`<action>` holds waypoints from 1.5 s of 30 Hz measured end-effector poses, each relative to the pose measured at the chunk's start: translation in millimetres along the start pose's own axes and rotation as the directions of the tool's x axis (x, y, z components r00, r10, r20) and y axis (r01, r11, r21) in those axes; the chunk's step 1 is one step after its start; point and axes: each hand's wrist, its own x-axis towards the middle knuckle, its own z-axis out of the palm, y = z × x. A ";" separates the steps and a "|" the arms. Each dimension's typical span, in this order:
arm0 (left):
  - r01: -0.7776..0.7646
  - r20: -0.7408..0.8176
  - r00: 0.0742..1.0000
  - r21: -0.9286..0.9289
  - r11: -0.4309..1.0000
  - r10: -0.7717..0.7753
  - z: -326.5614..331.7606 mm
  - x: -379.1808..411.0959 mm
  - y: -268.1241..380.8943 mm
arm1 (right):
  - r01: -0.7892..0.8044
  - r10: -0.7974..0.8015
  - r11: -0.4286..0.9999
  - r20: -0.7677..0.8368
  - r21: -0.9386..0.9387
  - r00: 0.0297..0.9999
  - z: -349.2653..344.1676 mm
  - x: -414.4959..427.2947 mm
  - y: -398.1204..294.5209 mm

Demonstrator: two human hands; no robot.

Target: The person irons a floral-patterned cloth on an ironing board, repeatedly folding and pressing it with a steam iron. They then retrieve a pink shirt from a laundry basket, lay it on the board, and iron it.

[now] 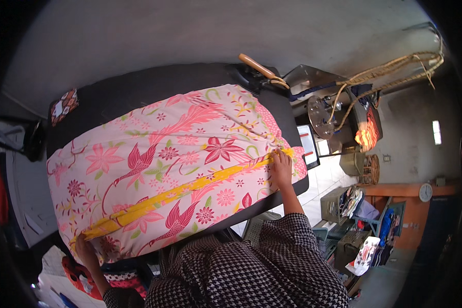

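A pale pink cloth (184,154) printed with birds and flowers lies spread over a dark padded table (111,90), with a few wrinkles near its right end. Along its length runs a yellow band (177,190), slanting from lower left to upper right. My left hand (86,252) pinches the band's left end at the table's near corner. At the opposite end, my right hand (282,169) has its bent fingers closed on the band. What lies under each hand's fingertips is hidden. Beyond the cloth, a clothes iron (250,79) with a wooden handle rests at the back right.
A wrapped cord (392,63) hangs from the wall to the iron. A small patterned piece (64,107) lies at the table's back left corner. Right of the table are a round glass-like disc (320,117) and crates of folded cloth (337,204). Red fabric (79,275) sits below left.
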 end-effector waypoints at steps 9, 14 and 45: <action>0.064 0.052 0.996 0.060 0.996 -0.067 -30.7 45.7 16.5 | 0.004 -0.001 0.979 0.016 -0.201 1.000 -2.0 38.8 51.6; 0.124 0.038 0.991 0.059 0.991 -0.126 -26.0 45.9 -10.5 | -0.197 0.151 0.958 0.214 0.211 0.965 -15.9 80.0 53.3; 0.097 0.111 0.986 0.206 0.974 -0.121 1.1 70.2 4.9 | -0.235 0.236 0.890 0.048 0.391 0.971 32.0 117.9 143.4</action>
